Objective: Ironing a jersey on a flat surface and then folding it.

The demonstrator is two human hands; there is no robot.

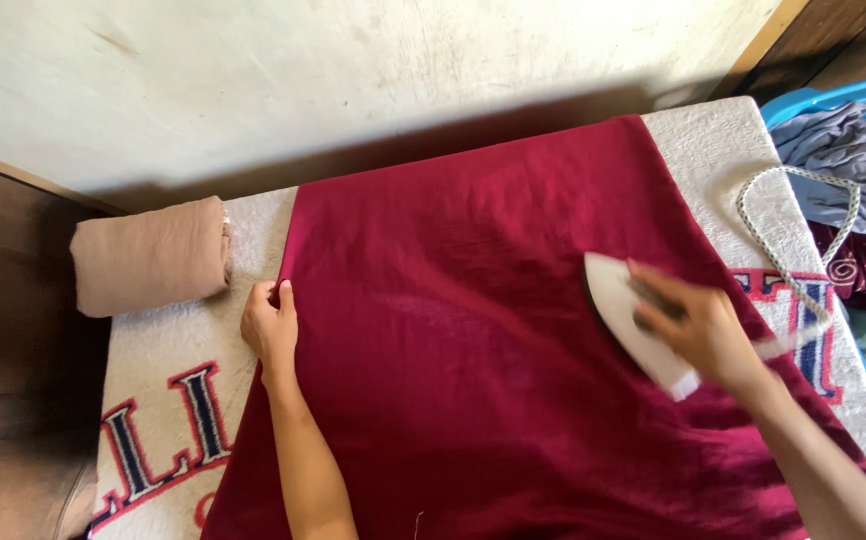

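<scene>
At right of centre the right hand is closed around a white iron resting on the dark red cloth. The left hand pinches the cloth's left edge, left of centre. A rolled tan cloth lies upper left on the padded worktop.

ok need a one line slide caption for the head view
Right hand presses a white iron on dark red cloth while the left hand pinches the cloth's edge.
</scene>
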